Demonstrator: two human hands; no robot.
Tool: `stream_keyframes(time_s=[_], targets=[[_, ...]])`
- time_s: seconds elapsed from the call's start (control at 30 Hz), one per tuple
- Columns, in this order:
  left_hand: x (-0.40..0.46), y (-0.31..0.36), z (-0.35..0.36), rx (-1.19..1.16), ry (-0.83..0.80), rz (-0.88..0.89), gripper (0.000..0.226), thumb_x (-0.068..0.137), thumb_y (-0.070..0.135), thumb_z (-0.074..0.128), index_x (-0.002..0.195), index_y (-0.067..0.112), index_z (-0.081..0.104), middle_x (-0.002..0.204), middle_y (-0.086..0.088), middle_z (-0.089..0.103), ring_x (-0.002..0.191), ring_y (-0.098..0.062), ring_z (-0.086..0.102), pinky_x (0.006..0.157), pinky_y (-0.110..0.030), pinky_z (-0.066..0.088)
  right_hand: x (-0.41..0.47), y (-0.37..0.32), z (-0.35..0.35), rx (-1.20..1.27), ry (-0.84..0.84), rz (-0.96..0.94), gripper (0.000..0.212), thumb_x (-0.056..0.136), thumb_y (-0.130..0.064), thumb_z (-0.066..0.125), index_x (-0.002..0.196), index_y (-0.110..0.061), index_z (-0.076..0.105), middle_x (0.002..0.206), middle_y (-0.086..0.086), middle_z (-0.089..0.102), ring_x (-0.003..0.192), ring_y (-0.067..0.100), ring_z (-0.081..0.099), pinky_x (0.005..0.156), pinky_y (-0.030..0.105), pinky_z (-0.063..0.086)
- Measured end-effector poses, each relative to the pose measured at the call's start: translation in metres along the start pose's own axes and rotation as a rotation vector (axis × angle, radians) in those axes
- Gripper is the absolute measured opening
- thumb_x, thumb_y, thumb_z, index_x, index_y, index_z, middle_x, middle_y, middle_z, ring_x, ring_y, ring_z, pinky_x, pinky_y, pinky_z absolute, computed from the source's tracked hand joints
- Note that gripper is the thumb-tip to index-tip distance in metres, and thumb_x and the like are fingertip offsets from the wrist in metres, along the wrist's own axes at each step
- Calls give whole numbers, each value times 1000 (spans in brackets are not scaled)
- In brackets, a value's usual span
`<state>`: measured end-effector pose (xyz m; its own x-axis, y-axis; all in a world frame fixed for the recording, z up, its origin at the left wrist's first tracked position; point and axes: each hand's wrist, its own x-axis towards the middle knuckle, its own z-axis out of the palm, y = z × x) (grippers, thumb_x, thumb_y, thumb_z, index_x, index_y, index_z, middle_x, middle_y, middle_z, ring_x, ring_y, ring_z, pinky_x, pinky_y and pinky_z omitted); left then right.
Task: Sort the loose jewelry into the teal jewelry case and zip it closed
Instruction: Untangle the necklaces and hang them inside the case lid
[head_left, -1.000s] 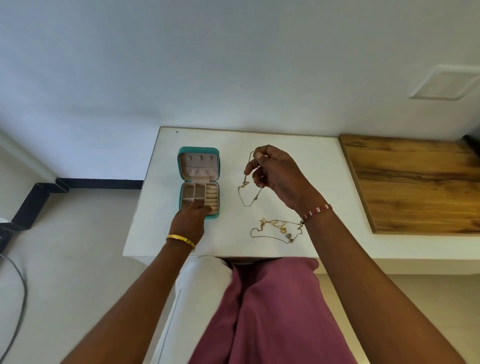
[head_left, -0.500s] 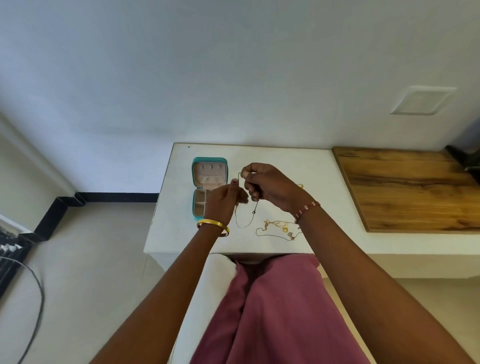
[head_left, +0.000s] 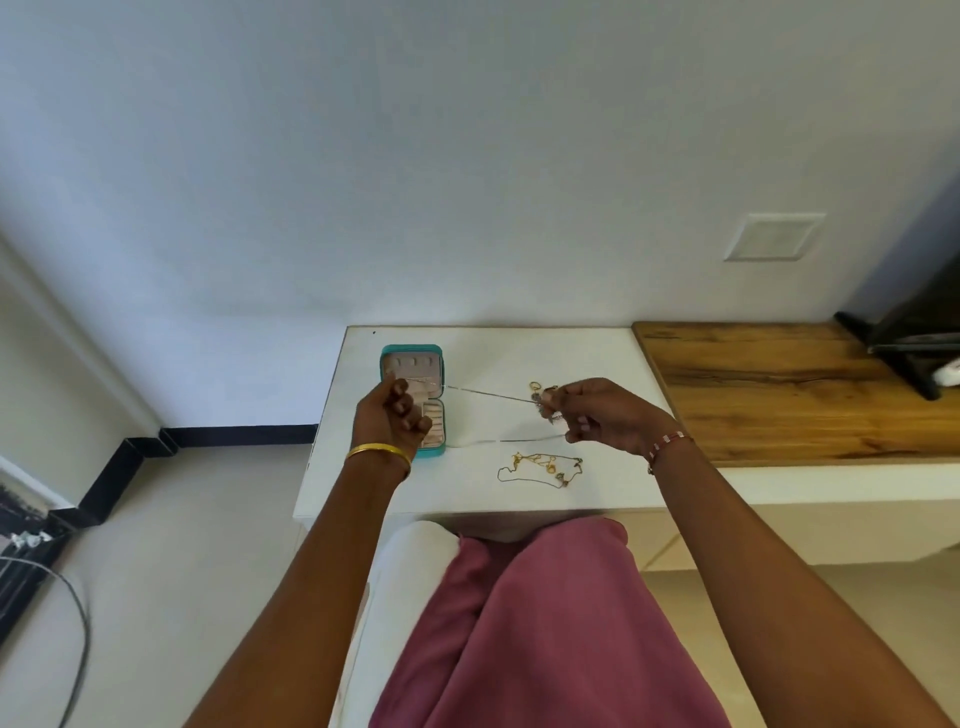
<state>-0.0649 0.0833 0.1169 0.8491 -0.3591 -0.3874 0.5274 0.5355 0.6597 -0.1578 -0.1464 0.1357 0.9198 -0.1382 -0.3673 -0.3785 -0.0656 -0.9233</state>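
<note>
I face a pale wall (head_left: 415, 156); a wooden top (head_left: 779, 395) sits at right, beige floor (head_left: 171, 545) lower left, black skirting (head_left: 239, 434) along it.

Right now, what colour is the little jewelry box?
Teal jewelry box, pale pink inside; head view.

You will find no readable words, brand names, numbers or signs anywhere in this view. The teal jewelry case (head_left: 413, 352) in front of you carries no lettering on its rim or pale lining. The white wall plate (head_left: 772, 237) is blank. At the far left edge, a dark framed panel (head_left: 18, 506) may bear some marking, but it is too blurred to tell.
</note>
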Motion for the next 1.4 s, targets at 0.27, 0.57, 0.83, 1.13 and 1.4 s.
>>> stream_keyframes(time_s=[0.27, 0.57, 0.83, 1.13, 1.4], targets=[[-21, -21, -12, 15, -30, -90, 18, 91, 9, 45, 98, 8, 61, 53, 1, 47, 53, -10, 36, 46, -15, 43, -8, 7, -3, 743, 147, -85, 27, 91, -21, 53, 67, -10, 53, 41, -1, 38, 41, 13, 45, 73, 34, 58], [-29, -39, -21, 135, -1, -94, 26, 89, -9, 39, 108, -2, 57, 82, -10, 50, 60, -12, 45, 56, -18, 55, -3, 1, 3, 693, 250, -142, 18, 93, -15, 50, 79, -7, 59, 51, -2, 42, 40, 8, 35, 40, 18, 35], [-20, -57, -34, 306, 166, -20, 28, 85, -11, 49, 112, -10, 55, 82, -14, 61, 75, -24, 60, 61, -22, 56, 18, 0, -6, 395, 352, -85, 18, 93, -10, 50, 79, -5, 60, 64, 7, 48, 51, 16, 41, 45, 25, 41], [19, -81, -47, 699, 359, 97, 24, 84, -3, 56, 107, -4, 63, 102, -19, 66, 81, -26, 63, 81, -28, 53, 61, 13, -10, 254, 351, -3, 19, 92, -4, 49, 75, -3, 57, 63, 11, 49, 40, 10, 54, 54, 29, 52], [54, -103, -53, 934, 360, 123, 24, 86, -2, 54, 107, 0, 64, 102, -18, 67, 75, -21, 62, 65, -8, 48, 133, 30, -22, 91, 368, 95, 22, 91, -2, 48, 71, -5, 53, 59, 13, 49, 37, 15, 50, 46, 27, 52]])
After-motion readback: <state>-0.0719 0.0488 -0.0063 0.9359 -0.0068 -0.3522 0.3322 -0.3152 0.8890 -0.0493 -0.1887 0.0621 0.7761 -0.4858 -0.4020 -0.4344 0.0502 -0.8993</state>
